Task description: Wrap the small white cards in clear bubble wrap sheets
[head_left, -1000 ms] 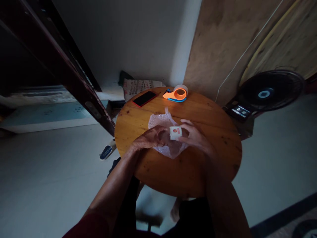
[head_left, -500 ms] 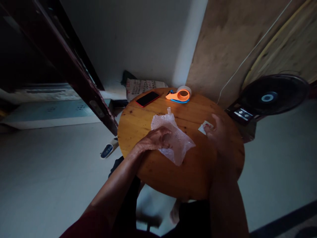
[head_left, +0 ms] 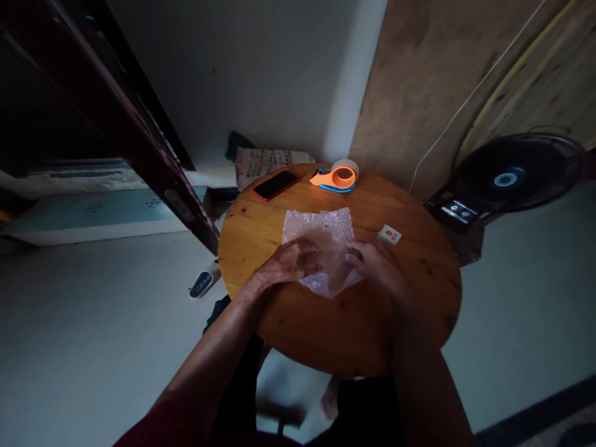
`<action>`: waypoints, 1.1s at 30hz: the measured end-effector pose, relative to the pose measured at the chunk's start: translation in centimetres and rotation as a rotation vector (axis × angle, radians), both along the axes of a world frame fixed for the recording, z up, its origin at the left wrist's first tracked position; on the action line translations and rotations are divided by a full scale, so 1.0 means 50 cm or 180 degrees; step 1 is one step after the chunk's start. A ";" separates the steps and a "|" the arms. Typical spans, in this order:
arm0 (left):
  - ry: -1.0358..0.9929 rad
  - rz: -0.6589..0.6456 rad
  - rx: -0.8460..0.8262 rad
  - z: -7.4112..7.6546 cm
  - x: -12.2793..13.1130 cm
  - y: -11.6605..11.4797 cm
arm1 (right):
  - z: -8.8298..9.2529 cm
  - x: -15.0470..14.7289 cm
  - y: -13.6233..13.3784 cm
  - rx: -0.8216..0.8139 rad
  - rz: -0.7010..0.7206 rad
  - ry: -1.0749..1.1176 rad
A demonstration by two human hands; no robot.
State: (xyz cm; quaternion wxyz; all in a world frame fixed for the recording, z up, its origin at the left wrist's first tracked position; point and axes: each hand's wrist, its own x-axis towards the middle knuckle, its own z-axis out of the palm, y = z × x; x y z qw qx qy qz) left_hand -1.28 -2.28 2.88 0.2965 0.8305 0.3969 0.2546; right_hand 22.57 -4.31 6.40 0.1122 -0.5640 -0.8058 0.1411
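A sheet of clear bubble wrap (head_left: 328,231) lies on the round wooden table (head_left: 326,335) in front of me. My left hand (head_left: 293,259) is at its left side, fingers curled down onto the plastic. On the opposite side my right hand (head_left: 370,264) pinches the wrap's right edge. The fingertips of both hands are partly hidden in dim light. Just beyond my right hand lies a small white packet (head_left: 389,234) with a red mark, untouched.
Toward the table's far edge lie a phone (head_left: 275,185) with a red rim and an orange tape dispenser (head_left: 342,177). A printed sack (head_left: 270,161) is behind the table. A black fan (head_left: 512,177) stands at the right, and a dark door (head_left: 153,161) at the left.
My right hand has left the white packet and moved left onto the bubble wrap. The wrap's far right part is now spread out wider. My left hand has stayed nearly in place.
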 end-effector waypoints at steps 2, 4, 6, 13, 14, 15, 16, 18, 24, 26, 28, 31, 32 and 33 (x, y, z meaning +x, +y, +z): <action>0.0108 0.0072 0.0065 0.002 -0.001 0.002 | 0.002 0.017 0.002 -0.0045 -0.0246 -0.0257; 0.0222 0.0177 0.0130 0.005 -0.003 0.005 | 0.005 0.021 0.001 -0.0194 -0.0289 -0.0401; 0.0287 0.0180 0.0209 0.007 -0.007 0.010 | 0.006 0.018 -0.001 -0.0338 -0.0245 -0.0495; 0.0494 -0.0081 0.0217 0.019 -0.015 0.012 | 0.003 0.011 -0.002 -0.0437 -0.0455 -0.0735; 0.0493 -0.0057 0.0217 0.021 -0.016 0.012 | 0.003 0.010 -0.002 -0.0481 -0.0515 -0.0765; 0.0495 -0.0024 0.0219 0.022 -0.016 0.011 | 0.005 0.010 -0.002 -0.0527 -0.0581 -0.0802; 0.0508 0.0003 0.0223 0.022 -0.017 0.011 | 0.006 0.010 -0.002 -0.0572 -0.0630 -0.0835; 0.0553 0.0023 0.0254 0.022 -0.018 0.010 | 0.009 0.009 -0.002 -0.0599 -0.0728 -0.0891; 0.0716 -0.0091 0.0499 0.015 -0.015 0.007 | 0.007 0.011 0.004 -0.0528 -0.0826 -0.0865; 0.0791 -0.0116 0.0577 0.013 -0.013 0.006 | 0.004 0.011 0.005 -0.0431 -0.0884 -0.0865; 0.0869 -0.0128 0.0622 0.014 -0.011 0.003 | 0.004 0.011 0.006 -0.0387 -0.0945 -0.0864; 0.1051 -0.0113 0.0678 0.017 -0.009 -0.006 | 0.006 0.007 0.005 -0.0378 -0.1015 -0.0858; 0.1150 -0.0125 0.0702 0.020 -0.008 -0.010 | 0.007 0.006 0.004 -0.0353 -0.1014 -0.0837; 0.1265 -0.0167 0.0725 0.023 -0.007 -0.014 | 0.008 0.005 0.003 -0.0330 -0.1016 -0.0813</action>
